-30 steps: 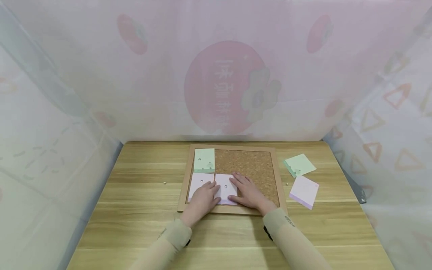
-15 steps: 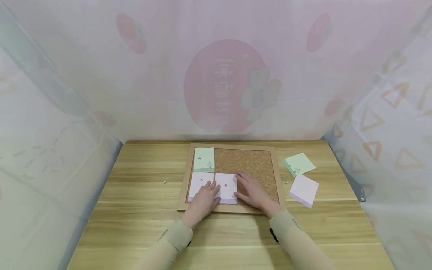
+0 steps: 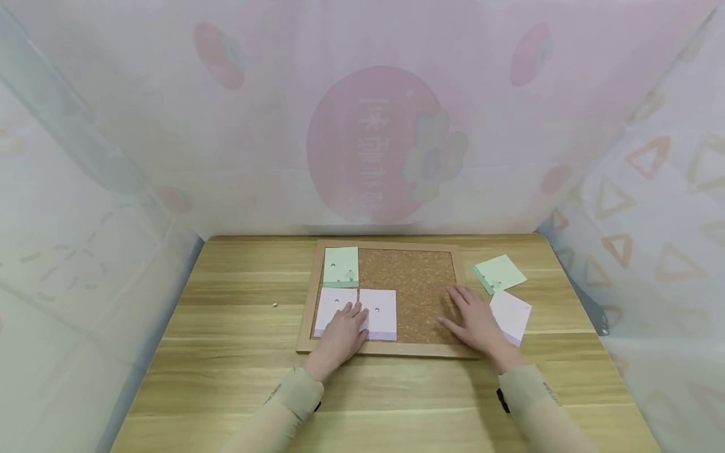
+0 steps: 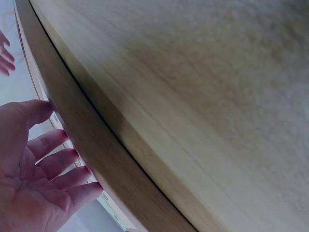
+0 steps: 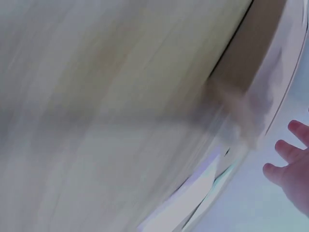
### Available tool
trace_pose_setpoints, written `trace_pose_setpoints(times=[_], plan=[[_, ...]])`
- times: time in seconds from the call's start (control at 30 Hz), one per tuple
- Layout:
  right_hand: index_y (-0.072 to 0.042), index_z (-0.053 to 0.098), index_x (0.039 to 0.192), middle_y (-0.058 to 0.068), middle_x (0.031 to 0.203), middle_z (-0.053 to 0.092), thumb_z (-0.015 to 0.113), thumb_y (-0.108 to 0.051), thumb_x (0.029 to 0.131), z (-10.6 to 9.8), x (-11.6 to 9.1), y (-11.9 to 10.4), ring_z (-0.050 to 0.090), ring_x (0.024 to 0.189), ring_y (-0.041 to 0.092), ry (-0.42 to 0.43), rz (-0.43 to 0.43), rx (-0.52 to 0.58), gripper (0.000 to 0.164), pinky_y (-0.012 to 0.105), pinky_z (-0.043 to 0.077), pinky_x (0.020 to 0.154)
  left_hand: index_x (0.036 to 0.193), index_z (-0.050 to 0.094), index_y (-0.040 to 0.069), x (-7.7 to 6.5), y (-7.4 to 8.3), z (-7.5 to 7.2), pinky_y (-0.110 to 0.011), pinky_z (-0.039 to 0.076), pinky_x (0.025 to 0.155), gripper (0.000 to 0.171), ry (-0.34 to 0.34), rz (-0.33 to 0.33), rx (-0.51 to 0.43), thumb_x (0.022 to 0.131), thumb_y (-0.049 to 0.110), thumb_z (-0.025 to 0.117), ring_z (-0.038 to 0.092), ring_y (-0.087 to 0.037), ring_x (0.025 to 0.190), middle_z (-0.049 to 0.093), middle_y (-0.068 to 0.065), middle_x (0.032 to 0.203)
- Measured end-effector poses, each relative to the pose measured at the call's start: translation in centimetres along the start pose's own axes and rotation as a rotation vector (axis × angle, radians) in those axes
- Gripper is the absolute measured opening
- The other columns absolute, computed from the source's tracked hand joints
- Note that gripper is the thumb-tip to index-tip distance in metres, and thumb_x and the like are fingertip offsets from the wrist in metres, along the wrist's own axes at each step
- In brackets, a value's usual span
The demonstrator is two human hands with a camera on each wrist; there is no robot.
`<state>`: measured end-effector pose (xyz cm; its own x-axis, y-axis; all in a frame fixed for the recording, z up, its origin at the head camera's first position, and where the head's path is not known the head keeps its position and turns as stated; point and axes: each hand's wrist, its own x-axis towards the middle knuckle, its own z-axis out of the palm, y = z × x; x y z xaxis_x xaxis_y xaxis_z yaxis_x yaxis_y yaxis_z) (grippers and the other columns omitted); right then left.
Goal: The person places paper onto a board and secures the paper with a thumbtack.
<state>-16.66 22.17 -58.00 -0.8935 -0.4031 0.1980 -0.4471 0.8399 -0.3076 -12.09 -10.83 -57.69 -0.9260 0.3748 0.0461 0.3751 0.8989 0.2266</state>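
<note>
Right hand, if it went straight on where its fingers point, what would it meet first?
Probably the far frame rail: the right hand points forward and left, and only bare cork shows in between. Its height is unclear, so it might pass above.

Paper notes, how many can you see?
5. On the corkboard: a green note, a lilac note below it, a second lilac note to its right. On the table's right: another green note, a third lilac note partly behind the right hand. Any underneath would be hidden.
</note>
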Motion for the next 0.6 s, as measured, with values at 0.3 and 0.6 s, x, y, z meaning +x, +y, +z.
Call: trace_pose_setpoints(times=[0.3,0.6], plan=[[-0.005,0.046,0.148,0.026,0.153,0.041,0.065,-0.052,0.091,-1.4,-1.8,4.7,0.034,0.142,0.051,-0.066,0.154,-0.128,0.076,0.074,0.027,0.111,0.133,0.061,0.003,0.2,-0.4,0.1,-0.057,0.048,0.106,0.045,0.022,-0.011,-0.006,0.095,0.025,0.067,0.054,-0.042,0.132,0.056,-0.021,0.144],[0.008,0.044,0.142,0.037,0.139,0.047,0.066,-0.036,0.093,-2.3,-3.4,8.8,0.047,0.125,0.057,-0.027,0.195,-0.09,0.07,0.07,0.04,0.102,0.135,0.06,0.003,0.2,-0.3,0.2,-0.058,0.047,0.107,0.046,0.013,-0.024,-0.01,0.096,0.026,0.066,0.052,-0.042,0.134,0.055,-0.02,0.145]])
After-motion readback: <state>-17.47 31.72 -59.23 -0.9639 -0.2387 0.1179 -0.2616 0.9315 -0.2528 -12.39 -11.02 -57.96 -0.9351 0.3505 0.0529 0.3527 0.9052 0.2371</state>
